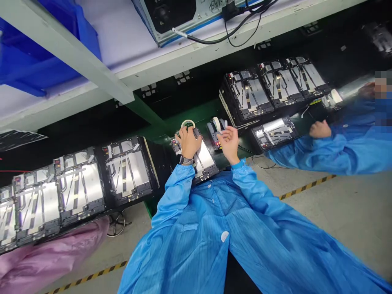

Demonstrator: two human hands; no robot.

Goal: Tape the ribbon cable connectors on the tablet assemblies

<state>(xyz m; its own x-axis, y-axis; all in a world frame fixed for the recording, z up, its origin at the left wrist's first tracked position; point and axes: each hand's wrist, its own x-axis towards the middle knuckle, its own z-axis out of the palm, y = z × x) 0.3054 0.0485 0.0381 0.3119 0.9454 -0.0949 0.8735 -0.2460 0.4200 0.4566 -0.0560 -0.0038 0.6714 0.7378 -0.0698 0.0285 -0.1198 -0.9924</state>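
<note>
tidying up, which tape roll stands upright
The roll in the dark holder past the right hand; the other roll lies flatter against the left hand.

Bright even light, glare on metal panels (81, 192), curved, blurred edges

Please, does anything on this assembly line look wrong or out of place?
Nothing looks damaged or spilled. Only a thin white wire lies loose on the dark conveyor belt, beside the open device near the co-worker's hand, so it looks stray.
</note>
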